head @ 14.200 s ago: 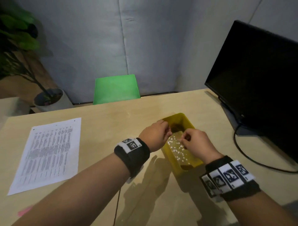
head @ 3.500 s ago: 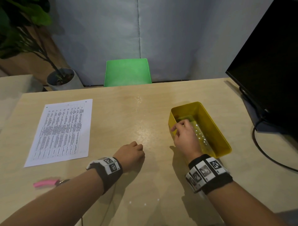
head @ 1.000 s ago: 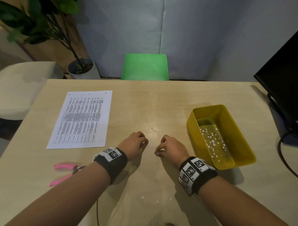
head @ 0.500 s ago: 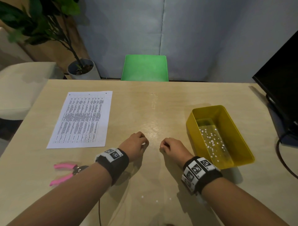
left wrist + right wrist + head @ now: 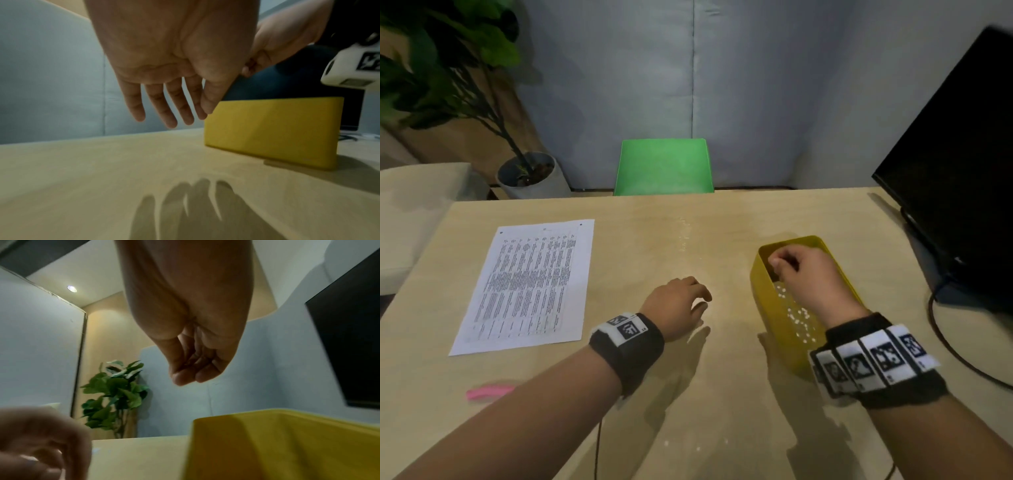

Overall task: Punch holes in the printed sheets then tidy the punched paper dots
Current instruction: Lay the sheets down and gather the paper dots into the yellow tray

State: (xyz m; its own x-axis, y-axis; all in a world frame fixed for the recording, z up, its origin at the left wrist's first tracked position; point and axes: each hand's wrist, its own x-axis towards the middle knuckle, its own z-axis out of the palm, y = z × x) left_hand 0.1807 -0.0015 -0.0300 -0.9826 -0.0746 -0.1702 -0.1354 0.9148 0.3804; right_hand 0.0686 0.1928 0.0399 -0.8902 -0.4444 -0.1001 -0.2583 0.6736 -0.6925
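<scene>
Right hand point(image 5: 808, 274), fingertips pinched together (contents unseen), hangs over the yellow bin point(image 5: 767, 301); left hand point(image 5: 678, 305) spreads relaxed fingers above bare table point(image 5: 654, 240), monitor point(image 5: 962, 171) crowding right.

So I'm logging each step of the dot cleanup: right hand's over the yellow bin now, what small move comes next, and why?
Probably part the right hand's pinched fingertips to drop whatever they carry. They are bunched together above the yellow bin, where paper dots already lie. No dot is visible in the pinch. A few white specks remain on the table.
</scene>
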